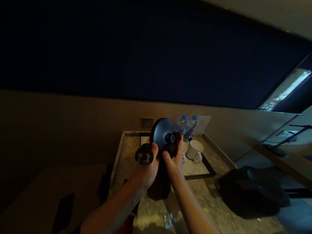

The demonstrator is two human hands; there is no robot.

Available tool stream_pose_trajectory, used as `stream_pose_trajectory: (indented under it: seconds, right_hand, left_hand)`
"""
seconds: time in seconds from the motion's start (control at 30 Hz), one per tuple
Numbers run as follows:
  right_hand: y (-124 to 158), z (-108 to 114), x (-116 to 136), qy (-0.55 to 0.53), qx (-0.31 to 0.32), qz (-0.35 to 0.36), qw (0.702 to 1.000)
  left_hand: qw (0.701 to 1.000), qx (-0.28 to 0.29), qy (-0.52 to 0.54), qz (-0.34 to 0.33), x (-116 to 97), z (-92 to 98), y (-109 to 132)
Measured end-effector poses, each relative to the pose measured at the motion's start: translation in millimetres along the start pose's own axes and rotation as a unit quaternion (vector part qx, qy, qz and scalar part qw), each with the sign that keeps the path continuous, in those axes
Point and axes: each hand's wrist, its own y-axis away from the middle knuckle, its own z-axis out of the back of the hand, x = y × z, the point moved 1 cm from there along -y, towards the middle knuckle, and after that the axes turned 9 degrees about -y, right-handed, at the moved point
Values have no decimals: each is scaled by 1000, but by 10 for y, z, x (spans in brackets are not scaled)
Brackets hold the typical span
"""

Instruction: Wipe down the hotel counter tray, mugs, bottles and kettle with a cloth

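Observation:
In the middle of the head view I hold up a dark object like an electric kettle, its round black lid (161, 135) tilted toward me. A short knob with a pale ring stands out from the lid. My left hand (149, 169) is closed round it next to a black handle (144, 154), whose rounded end points at me. My right hand (175, 161) grips the other side, thumb toward me and index finger stretched up along the dark surface. Both hands hide most of the body, and dim light makes its outline hard to read.
Behind my right hand stand two water bottles (191, 125) with blue caps. White mugs (195, 150) sit on a black-edged tray (198, 175) upon the stone counter (202, 198). A blurred black object (252, 191) lies at the right. A socket (147, 123) is on the wall.

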Motion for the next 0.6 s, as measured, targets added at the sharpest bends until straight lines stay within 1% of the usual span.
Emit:
stream_pose_trajectory:
  seconds: [0.03, 0.1, 0.13, 0.17, 0.2, 0.23, 0.3, 0.33, 0.37, 0.43, 0.5, 0.53, 0.57, 0.6]
  right_hand:
    - [-4, 5, -33, -38, -30, -39, 998]
    - [-14, 29, -78, -115, -90, -127, 981]
    - [-21, 47, -77, -142, -113, -154, 971]
    - [-29, 67, -56, -154, -127, -154, 968]
    - [-38, 91, -17, -151, -135, -129, 971]
    - [-47, 115, 34, -136, -134, -85, 978]
    - [-65, 171, 142, -101, -130, 14, 986]
    - [-74, 203, 185, -88, -129, 51, 986]
    - [-83, 238, 216, -82, -131, 71, 985]
    - [-94, 321, 254, -83, -152, 81, 982]
    - [-78, 398, 295, -75, -179, 80, 978]
    - [-54, 423, 331, -65, -187, 93, 976]
    - [-19, 430, 379, -49, -186, 123, 974]
    - [26, 416, 439, -31, -166, 171, 971]
  left_hand:
    - [1000, 2, 0, 2, 7, 18, -20]
    - [1000, -20, 10, 16, -16, 72, -67]
    - [999, -39, 20, 32, -41, 101, -89]
    - [997, -57, 35, 49, -74, 125, -107]
    - [995, -69, 51, 60, -110, 144, -120]
    - [993, -76, 64, 64, -150, 158, -127]
    - [993, -75, 73, 48, -228, 176, -127]
    - [994, -71, 74, 35, -263, 183, -124]
    - [995, -70, 74, 23, -296, 191, -119]
    - [994, -82, 69, 12, -349, 212, -109]
    - [992, -107, 62, 8, -377, 233, -104]
    - [991, -119, 57, 5, -377, 242, -103]
    - [991, -125, 53, 0, -365, 248, -103]
    - [992, -121, 48, -5, -341, 251, -103]
